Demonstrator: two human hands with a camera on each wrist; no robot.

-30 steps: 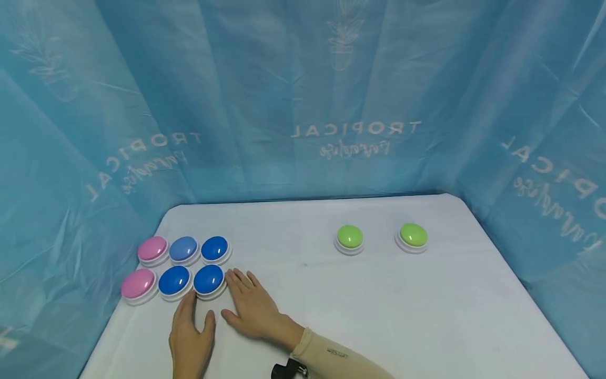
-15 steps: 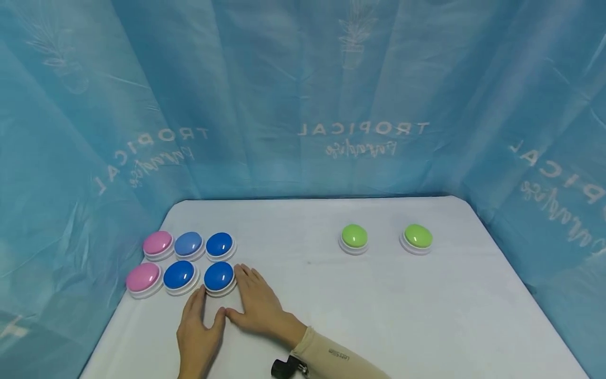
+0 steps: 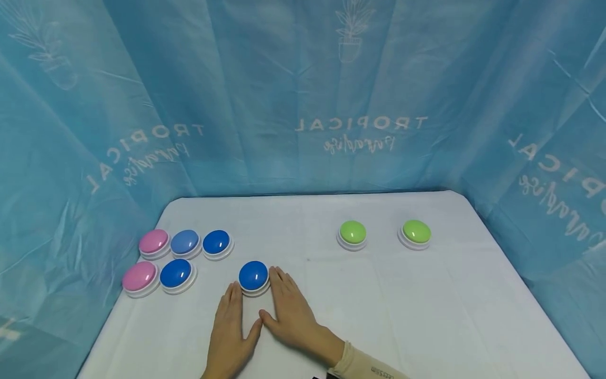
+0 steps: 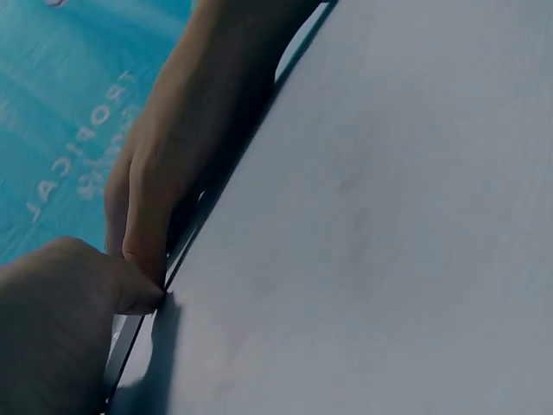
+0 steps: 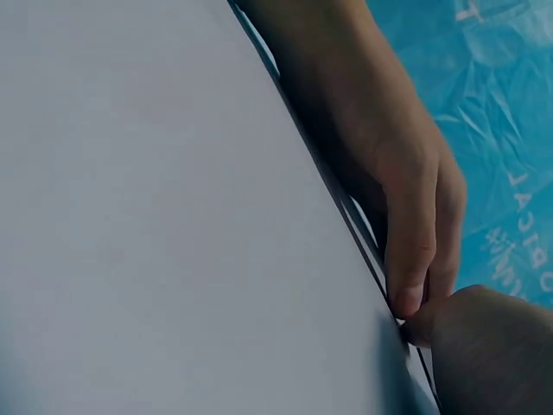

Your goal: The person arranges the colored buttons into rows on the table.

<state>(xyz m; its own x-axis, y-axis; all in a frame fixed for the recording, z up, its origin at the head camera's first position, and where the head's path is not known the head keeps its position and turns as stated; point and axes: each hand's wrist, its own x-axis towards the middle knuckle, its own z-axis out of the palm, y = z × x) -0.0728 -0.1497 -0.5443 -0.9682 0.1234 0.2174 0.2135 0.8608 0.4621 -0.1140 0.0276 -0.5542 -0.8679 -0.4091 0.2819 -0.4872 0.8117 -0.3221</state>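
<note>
A dark blue push button (image 3: 253,275) on a round white base stands on the white table between the fingers of both hands. My left hand (image 3: 229,331) lies along its left side, fingers straight, fingertips right at the base. On the other side my right hand (image 3: 293,316) has straight fingers with the tips at the base's right edge. The two thumbs meet in front of the button. Both wrist views show the thumbs tip to tip, with the left hand (image 4: 60,320) and right hand (image 5: 492,346) close to their cameras; the button is hidden there.
At the left are two pink buttons (image 3: 139,276), a lighter blue button (image 3: 185,242) and two more dark blue buttons (image 3: 175,273). Two green buttons (image 3: 353,232) stand farther back on the right. A blue printed curtain (image 3: 303,95) encloses the white table (image 3: 426,316).
The dark blue button has slid right, away from its neighbours on the left. Both hands have moved right with it, the left hand coming round to its left side and the thumbs together.
</note>
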